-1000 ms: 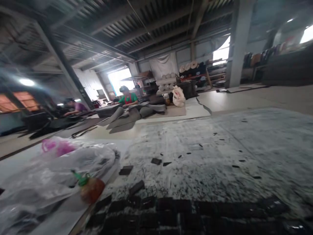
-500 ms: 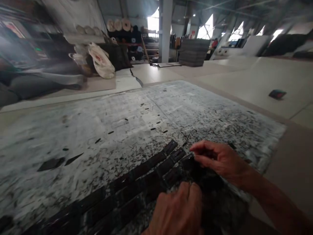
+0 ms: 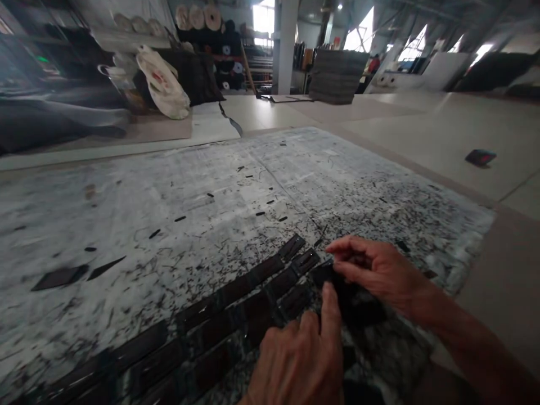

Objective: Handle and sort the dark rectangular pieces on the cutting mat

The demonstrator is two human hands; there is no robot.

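My left hand (image 3: 297,351) is low in the middle, holding nothing, its index finger stretched out and its other fingers bent. That fingertip rests at the lower edge of a dark, thin rectangular piece (image 3: 321,274). My right hand (image 3: 371,267) is at the same piece's right side, with thumb and fingers closed at its corner; the fingertips' grip is partly hidden. Beside them, rows of dark glossy rectangular pieces (image 3: 236,289) lie end to end, running down to the lower left. Beneath the hands, more dark material (image 3: 363,306) is too dim to make out.
Dark scraps and shreds cover much of the pale, stained work surface (image 3: 202,169). A dark offcut (image 3: 61,277) lies at the left. Farther off are a small dark object (image 3: 481,157), a stack of grey sheets (image 3: 337,76), a white bag (image 3: 163,84) and rolls of material (image 3: 211,18).
My left index finger has stretched forward from a curled hand onto the dark piece. My right hand stays at the piece's corner. The view has shifted slightly.
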